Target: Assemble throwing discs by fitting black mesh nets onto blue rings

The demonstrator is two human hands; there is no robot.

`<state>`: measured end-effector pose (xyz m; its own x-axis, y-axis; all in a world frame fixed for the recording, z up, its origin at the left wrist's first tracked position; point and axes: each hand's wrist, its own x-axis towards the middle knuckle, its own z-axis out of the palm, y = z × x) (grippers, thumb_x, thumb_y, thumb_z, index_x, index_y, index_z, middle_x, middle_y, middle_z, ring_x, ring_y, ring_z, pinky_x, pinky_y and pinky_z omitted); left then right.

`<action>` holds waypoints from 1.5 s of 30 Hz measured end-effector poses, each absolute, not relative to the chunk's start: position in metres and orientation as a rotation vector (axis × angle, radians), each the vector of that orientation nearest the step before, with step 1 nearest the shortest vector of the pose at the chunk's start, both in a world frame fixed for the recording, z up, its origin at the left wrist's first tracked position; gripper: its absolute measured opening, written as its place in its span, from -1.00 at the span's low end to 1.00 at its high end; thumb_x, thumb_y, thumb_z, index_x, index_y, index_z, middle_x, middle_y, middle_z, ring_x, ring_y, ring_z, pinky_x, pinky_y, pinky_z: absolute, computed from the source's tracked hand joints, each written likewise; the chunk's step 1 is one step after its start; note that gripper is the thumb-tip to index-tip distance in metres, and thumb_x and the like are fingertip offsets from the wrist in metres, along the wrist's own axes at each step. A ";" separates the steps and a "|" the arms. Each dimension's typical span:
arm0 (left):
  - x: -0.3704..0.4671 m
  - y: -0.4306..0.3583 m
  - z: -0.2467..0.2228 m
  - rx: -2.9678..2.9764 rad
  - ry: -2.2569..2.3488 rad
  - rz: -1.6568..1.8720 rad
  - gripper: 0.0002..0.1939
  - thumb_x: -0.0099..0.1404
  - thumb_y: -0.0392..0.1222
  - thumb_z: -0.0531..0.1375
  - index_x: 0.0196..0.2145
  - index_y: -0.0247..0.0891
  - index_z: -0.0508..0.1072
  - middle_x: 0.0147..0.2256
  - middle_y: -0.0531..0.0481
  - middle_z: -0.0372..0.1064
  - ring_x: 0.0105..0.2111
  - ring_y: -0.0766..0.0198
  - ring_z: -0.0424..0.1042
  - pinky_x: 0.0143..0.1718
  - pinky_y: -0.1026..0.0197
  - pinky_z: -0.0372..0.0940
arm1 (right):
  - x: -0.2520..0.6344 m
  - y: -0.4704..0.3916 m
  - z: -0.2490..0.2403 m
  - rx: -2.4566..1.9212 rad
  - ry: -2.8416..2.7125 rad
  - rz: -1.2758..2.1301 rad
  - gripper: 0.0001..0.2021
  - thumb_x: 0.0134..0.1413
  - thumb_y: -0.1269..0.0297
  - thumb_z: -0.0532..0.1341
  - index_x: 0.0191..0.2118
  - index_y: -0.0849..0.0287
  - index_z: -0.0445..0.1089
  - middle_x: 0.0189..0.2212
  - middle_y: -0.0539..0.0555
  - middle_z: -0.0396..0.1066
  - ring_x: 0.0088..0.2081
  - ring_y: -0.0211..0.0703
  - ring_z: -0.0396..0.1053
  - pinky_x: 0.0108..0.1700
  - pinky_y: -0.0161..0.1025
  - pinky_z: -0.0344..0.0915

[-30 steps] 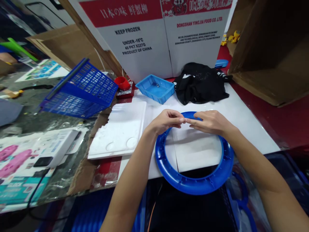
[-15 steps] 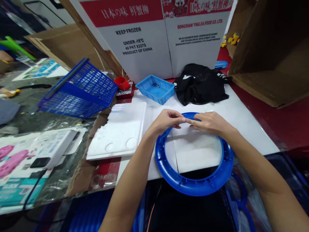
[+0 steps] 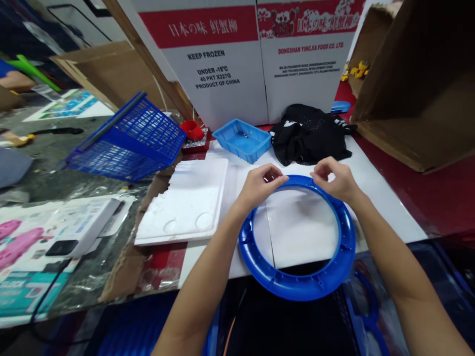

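A blue plastic ring (image 3: 297, 287) with small ribs and posts on its upper face lies on the white board, its near side over the table edge. My left hand (image 3: 261, 184) is at the ring's far left part, thumb across the rim and fingers curled, closed on it. At the far right part, my right hand (image 3: 336, 182) pinches thumb and forefinger together right at the rim. Whatever is between those right fingertips is too small to make out. Beyond the hands stand a light blue tray (image 3: 243, 141) with a tiny item inside and a bunched black cloth (image 3: 309, 133).
Left of the ring lies a broken white foam slab (image 3: 185, 202). A tilted blue basket (image 3: 126, 138) and a red cup (image 3: 192, 130) are behind it. A printed white carton (image 3: 230, 64) walls off the back; an open cardboard box (image 3: 419, 99) stands at right.
My hands were fingertip to fingertip over the ring's far side. They have parted: the right moved rightward to the rim, while the left stayed near the far left part.
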<state>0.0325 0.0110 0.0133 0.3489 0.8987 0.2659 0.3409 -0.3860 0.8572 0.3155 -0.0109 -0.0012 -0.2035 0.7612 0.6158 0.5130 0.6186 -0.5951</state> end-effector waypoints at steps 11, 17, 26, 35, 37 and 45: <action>0.032 0.018 -0.017 2.645 1.342 0.683 -0.77 0.63 -0.06 0.21 0.03 -0.24 0.58 0.00 -0.22 0.58 -0.01 -0.03 0.55 0.03 0.00 0.42 | 0.348 -0.007 0.034 -0.685 -1.395 0.774 -0.65 0.39 -0.23 0.14 -0.19 -0.06 0.25 -0.54 -0.17 -0.19 -0.57 -0.21 -0.29 -0.53 -0.15 -0.19; 0.033 0.017 -0.016 2.693 1.339 0.566 -0.77 0.62 -0.09 0.19 0.03 -0.24 0.60 0.01 -0.24 0.57 0.03 -0.10 0.50 0.02 -0.04 0.43 | 0.366 -0.006 0.032 -0.840 -1.277 0.696 -0.62 0.34 -0.29 0.04 -0.18 -0.09 0.17 -0.48 -0.16 -0.34 -0.51 -0.12 -0.39 -0.48 -0.09 -0.22; 0.031 0.021 -0.022 2.737 1.334 0.517 -0.69 0.63 -0.04 0.15 0.03 -0.27 0.62 0.05 -0.27 0.56 0.05 -0.14 0.51 0.02 -0.09 0.47 | 0.371 -0.007 0.014 -0.586 -1.536 0.980 -0.47 0.35 -0.39 -0.10 0.02 -0.11 0.28 -0.51 -0.17 -0.28 -0.48 -0.11 -0.34 -0.44 -0.15 -0.18; 0.050 0.006 -0.004 2.322 0.893 1.123 -0.81 0.58 -0.13 0.25 0.00 -0.20 0.65 -0.06 -0.17 0.65 -0.04 0.02 0.62 0.08 -0.02 0.48 | 0.351 -0.006 0.012 -0.642 -1.709 1.209 -0.43 0.33 -0.13 0.27 0.29 0.08 0.54 -0.47 -0.08 0.35 -0.46 -0.19 0.21 -0.42 -0.23 0.20; 0.056 -0.002 0.004 2.165 0.757 1.298 -0.79 0.57 -0.12 0.29 0.04 -0.18 0.68 -0.05 -0.17 0.67 -0.06 0.08 0.64 0.07 0.02 0.50 | 0.340 -0.007 0.012 -0.746 -1.868 1.176 -0.41 0.35 -0.02 0.37 0.39 0.09 0.51 -0.36 -0.06 0.43 -0.38 -0.23 0.27 -0.32 -0.26 0.25; 0.054 -0.006 0.015 1.986 0.727 1.395 -0.79 0.53 -0.10 0.35 -0.01 -0.16 0.76 0.00 -0.19 0.71 0.00 0.05 0.66 0.11 0.00 0.53 | 0.330 -0.005 0.001 -0.818 -2.053 1.113 -0.43 0.44 0.00 0.36 0.46 0.00 0.46 -0.36 -0.09 0.40 -0.35 -0.26 0.21 -0.25 -0.29 0.23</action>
<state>0.0545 -0.0063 0.0150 0.2982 0.7241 0.6219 0.0951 -0.6709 0.7355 0.3300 -0.0048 0.0013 -0.5902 0.7683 0.2480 0.2115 0.4436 -0.8709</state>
